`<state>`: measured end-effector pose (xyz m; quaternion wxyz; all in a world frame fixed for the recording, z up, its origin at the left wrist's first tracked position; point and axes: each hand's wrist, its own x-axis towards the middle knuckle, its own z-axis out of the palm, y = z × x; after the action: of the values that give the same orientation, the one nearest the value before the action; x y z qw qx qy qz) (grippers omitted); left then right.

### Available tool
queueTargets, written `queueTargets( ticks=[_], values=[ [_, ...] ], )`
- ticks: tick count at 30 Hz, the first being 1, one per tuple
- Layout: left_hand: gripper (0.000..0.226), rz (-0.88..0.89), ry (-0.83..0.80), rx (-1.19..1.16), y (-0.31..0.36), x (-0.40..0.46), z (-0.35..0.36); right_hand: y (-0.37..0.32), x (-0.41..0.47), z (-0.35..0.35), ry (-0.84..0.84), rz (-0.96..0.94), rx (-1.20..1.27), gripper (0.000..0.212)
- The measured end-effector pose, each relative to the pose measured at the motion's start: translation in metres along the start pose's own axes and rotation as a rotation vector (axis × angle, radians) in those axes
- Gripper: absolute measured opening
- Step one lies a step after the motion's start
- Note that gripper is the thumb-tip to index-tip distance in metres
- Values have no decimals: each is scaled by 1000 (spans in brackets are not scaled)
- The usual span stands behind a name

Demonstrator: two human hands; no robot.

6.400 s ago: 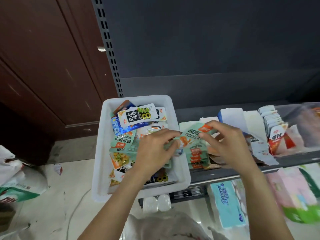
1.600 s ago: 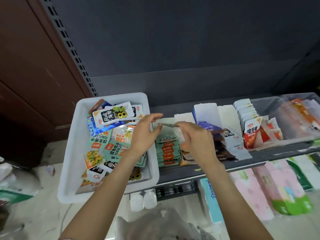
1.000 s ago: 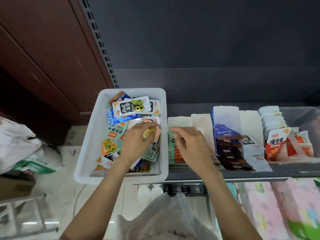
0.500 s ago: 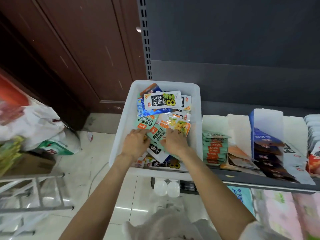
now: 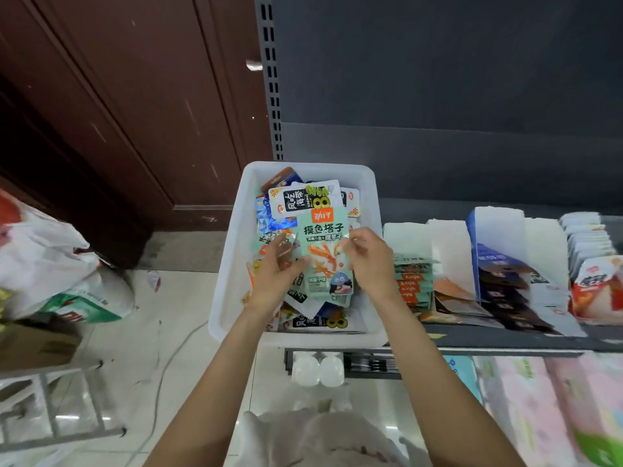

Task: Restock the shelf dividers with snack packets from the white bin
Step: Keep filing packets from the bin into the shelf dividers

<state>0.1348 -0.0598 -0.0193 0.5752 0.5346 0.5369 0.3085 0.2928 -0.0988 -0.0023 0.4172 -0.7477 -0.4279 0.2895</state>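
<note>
A person's two bare hands have come back from the shelf to the white bin, which sits on the left end of the shelf, at about 9 o'clock from the dividers. Half a second earlier both hands lay low among the loose packets; now they lift one mint-green fish snack packet clear of the heap, face up and upright. The left hand pinches its left edge, fingers curled and clamped on the foil. The right hand pinches the right edge near the top, fingers likewise clamped on it.

At 3 o'clock from the bin, the first white cardboard divider already holds a stack of matching green packets, placed there shortly before. Further dividers hold dark blue packets and red-and-white ones.

This looks like the next packet for that same green slot; the bin still holds many mixed packets, so restocking seems far from finished.
</note>
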Motion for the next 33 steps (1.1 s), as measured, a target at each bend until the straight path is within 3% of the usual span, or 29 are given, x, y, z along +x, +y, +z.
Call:
queueTargets(
  ticks=[3,5,7,10,15,18,21,25,30,33],
  values=[
    [22,172,-127,0,26,-5,19,-12,-11,-30,-4,82,336,6],
    [13,294,-181,86,43,-5,30,-16,-19,-58,-5,87,411,16],
    [11,422,-302,228,60,-5,44,-14,-27,-87,25,41,403,23],
    [9,634,-413,497,82,-2,71,0,-35,-123,132,-55,305,16],
    [13,1003,-275,650,92,16,118,27,-41,-149,368,-240,95,5],
    [11,999,-246,612,74,26,129,41,-39,-146,402,-341,-199,7],
    [13,880,-258,610,50,32,130,52,-33,-139,346,-364,-398,10],
    [20,808,-287,731,30,34,130,51,-20,-138,208,-397,-642,16],
    [34,697,-308,848,26,33,130,41,0,-132,0,-379,-1070,44],
    [37,673,-352,814,25,28,125,41,5,-119,-173,-254,-1215,44]
  ],
)
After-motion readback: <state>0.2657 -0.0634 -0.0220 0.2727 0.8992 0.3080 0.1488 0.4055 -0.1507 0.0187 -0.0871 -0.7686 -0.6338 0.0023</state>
